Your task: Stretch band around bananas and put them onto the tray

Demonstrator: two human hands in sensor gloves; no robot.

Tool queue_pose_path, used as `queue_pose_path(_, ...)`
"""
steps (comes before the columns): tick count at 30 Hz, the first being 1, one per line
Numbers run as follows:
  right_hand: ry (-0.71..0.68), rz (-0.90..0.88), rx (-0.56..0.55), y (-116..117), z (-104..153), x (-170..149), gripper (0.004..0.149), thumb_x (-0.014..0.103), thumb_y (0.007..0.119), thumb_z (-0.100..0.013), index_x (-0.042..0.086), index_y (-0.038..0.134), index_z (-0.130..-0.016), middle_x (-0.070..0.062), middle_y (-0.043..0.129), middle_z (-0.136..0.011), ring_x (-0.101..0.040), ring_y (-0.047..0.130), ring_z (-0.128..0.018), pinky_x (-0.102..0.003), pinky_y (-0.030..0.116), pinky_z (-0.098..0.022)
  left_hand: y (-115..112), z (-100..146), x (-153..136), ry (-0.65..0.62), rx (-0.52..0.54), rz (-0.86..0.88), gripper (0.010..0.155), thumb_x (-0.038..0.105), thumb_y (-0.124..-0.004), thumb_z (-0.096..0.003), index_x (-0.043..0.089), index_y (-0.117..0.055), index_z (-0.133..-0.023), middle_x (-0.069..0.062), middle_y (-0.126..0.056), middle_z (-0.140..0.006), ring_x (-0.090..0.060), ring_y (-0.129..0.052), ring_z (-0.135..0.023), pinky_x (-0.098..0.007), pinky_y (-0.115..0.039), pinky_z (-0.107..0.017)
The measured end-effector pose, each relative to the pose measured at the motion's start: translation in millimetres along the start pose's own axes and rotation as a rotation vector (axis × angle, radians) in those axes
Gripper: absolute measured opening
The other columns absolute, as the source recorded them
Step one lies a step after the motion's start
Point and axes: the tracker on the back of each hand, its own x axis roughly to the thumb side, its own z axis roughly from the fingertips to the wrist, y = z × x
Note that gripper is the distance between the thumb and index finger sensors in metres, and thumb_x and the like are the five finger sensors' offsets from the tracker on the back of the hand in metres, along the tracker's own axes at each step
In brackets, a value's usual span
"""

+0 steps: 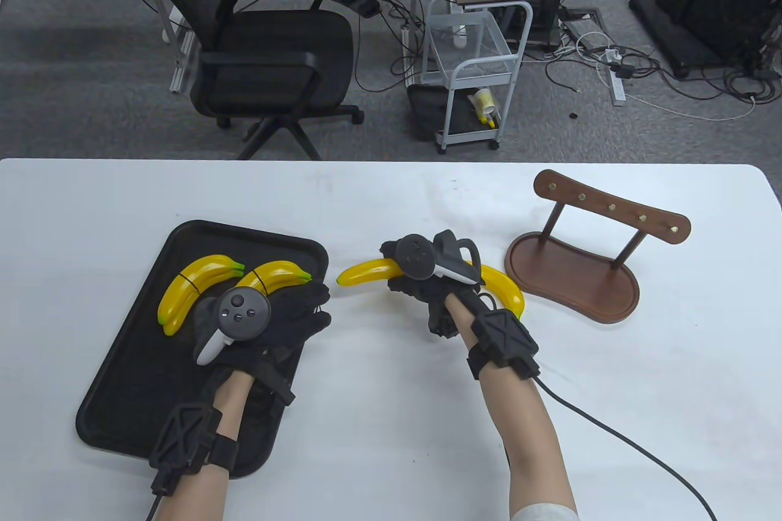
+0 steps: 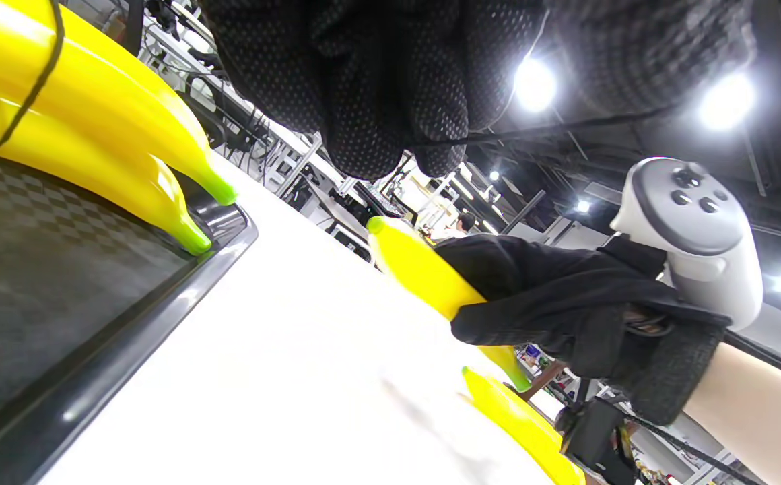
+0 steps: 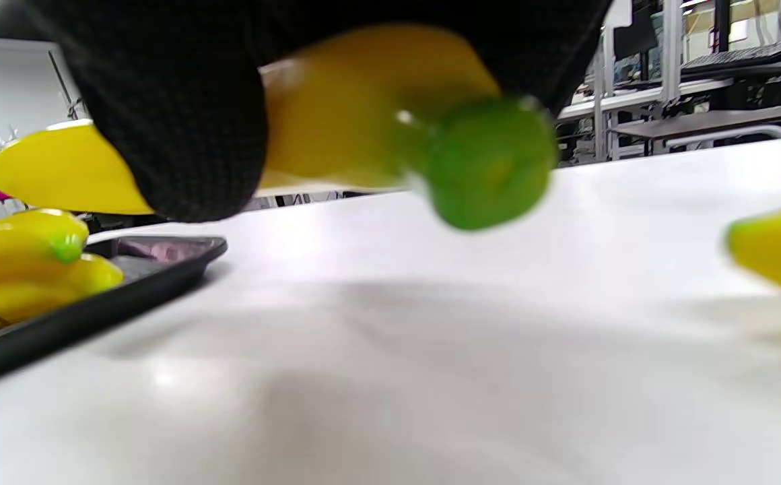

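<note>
Bananas appear in three places. Two banded pairs lie on the black tray (image 1: 122, 362) at the left of the table view: one pair (image 1: 189, 292) toward the tray's upper left, the other pair (image 1: 278, 276) at its upper right, partly covered by the left hand (image 1: 269, 319). A thin black band (image 2: 34, 87) crosses the pair in the upper left of the left wrist view; the table view shows this band only as a faint dark line.

The held banana (image 1: 366, 272) is at frame centre in the table view, gripped by the right hand (image 1: 427, 289), whose fingers are curled round its middle. The left wrist view confirms this grip from the side and shows the banana raised off the white table (image 1: 391, 423), which the table view does not reveal. The right wrist view shows its green tip (image 3: 488, 162), blurred, at upper centre.

A loose banana (image 1: 507, 292) lies on the table just right of the right hand, near the wooden stand (image 1: 574, 276). In the right wrist view it is only a yellow shape at the right edge.

The left hand rests over the tray with fingers extended and slightly spread. The left wrist view shows its fingertips (image 2: 397, 101) at top, holding nothing.
</note>
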Motion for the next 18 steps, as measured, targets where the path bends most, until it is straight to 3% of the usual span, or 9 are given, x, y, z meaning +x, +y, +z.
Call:
queue_pose_path(8, 0.106, 0.007, -0.097, -28, 35, -31, 0.068, 0.041, 0.091, -0.045, 0.015, 0.066, -0.103, -0.012, 0.079, -0.099, -0.030, 0.090, -0.079, -0.044, 0.082, -0.054, -3, -1, 1, -0.006, -0.009, 0.011, 0.066, 0.058, -0.069, -0.0479, 0.025, -0.062, -0.105, 0.002, -0.078, -0.108, -0.025, -0.084, -0.100, -0.047, -0.065, -0.080)
queue_pose_path(18, 0.316, 0.000, -0.171, -30, 74, -78, 0.068, 0.040, 0.091, -0.046, 0.011, 0.068, -0.103, -0.016, 0.080, -0.097, -0.033, 0.091, -0.076, -0.046, 0.083, -0.052, -6, -1, 3, -0.012, -0.018, 0.004, 0.066, 0.058, -0.069, -0.0481, 0.025, -0.062, -0.105, 0.002, -0.078, -0.108, -0.024, -0.084, -0.100, -0.047, -0.065, -0.080)
